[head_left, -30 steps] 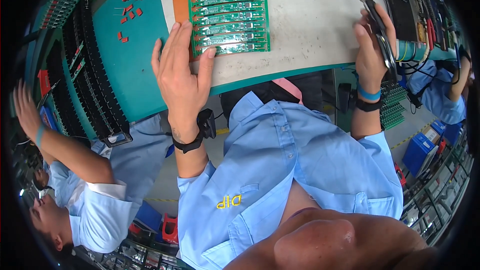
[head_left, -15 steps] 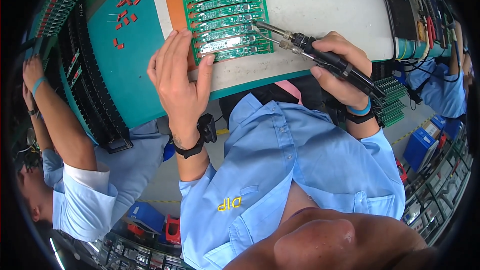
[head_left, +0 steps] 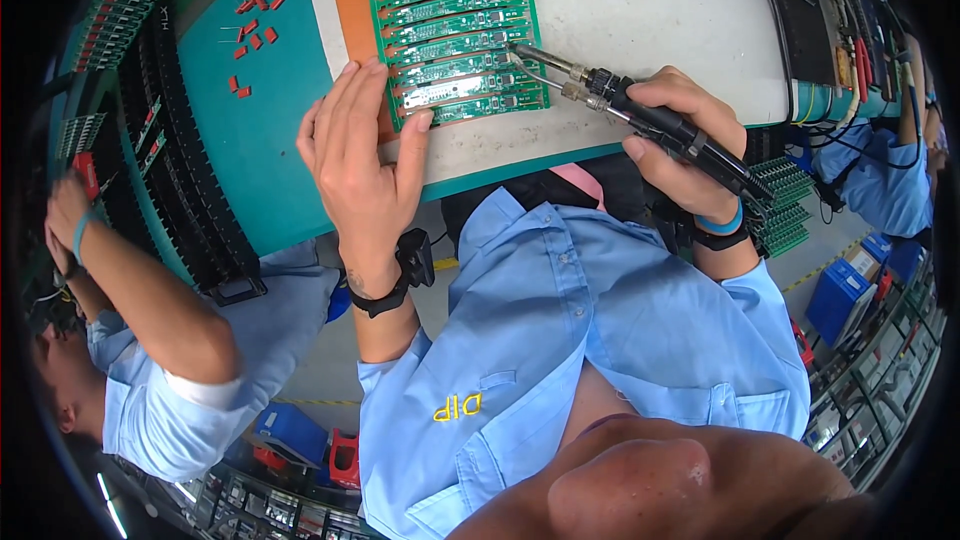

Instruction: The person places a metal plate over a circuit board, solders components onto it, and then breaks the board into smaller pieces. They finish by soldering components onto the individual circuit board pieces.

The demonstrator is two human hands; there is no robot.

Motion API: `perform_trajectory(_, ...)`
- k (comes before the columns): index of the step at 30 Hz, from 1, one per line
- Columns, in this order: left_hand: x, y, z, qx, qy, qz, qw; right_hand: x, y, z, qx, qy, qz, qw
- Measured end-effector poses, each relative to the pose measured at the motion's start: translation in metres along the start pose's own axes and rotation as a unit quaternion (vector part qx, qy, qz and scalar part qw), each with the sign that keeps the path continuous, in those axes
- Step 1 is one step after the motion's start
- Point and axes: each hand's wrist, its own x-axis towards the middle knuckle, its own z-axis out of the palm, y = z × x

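Observation:
A green panel of several narrow circuit boards (head_left: 455,37) lies on the worktable, over an orange sheet (head_left: 352,15). My left hand (head_left: 365,175) rests at the panel's near left corner, its fingers stretched along the left edge and the thumb on the near edge. In my right hand (head_left: 690,140) is a black soldering iron (head_left: 650,118) with a thin metal feed tube beside its barrel. The iron slants left, and its tip meets the right part of one board near the panel's middle. Exact contact there is too small to make out.
Loose red components (head_left: 262,37) with wire leads lie on the teal mat (head_left: 215,130). A black slotted rail (head_left: 190,160) runs along the left. Beyond it, a co-worker's hand (head_left: 70,210) is near a red object. Pliers (head_left: 862,65) and cables lie at right; stacked green boards (head_left: 785,205) sit below.
The panel has shifted very slightly to the right, with my left hand following. The iron's tip stays at about the same board. The co-worker's hands have moved nearer and a red object shows by them.

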Motion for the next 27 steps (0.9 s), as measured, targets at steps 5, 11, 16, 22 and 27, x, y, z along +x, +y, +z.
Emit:
perform_trajectory(5, 0.002, 0.001, 0.0, 0.001, -0.001, 0.0, 1.0, 0.001, -0.002, 0.0, 0.0, -0.005, -0.001, 1.0)
perform_trajectory(11, 0.0, 0.001, 0.0, 0.002, 0.0, 0.002, 1.0, 0.001, -0.002, 0.0, -0.004, -0.006, -0.008, 1.0)
perform_trajectory(16, 0.001, -0.001, 0.0, 0.005, -0.001, 0.005, 1.0, 0.001, 0.0, 0.0, -0.007, -0.002, -0.01, 1.0)
perform_trajectory(22, 0.0, 0.002, -0.001, 0.005, 0.004, 0.001, 1.0, -0.01, -0.003, -0.018, -0.031, 0.072, 0.017, 0.997)
perform_trajectory(27, -0.002, 0.003, -0.002, 0.015, -0.001, -0.014, 1.0, 0.004, 0.017, -0.024, -0.019, 0.273, 0.106, 0.956)
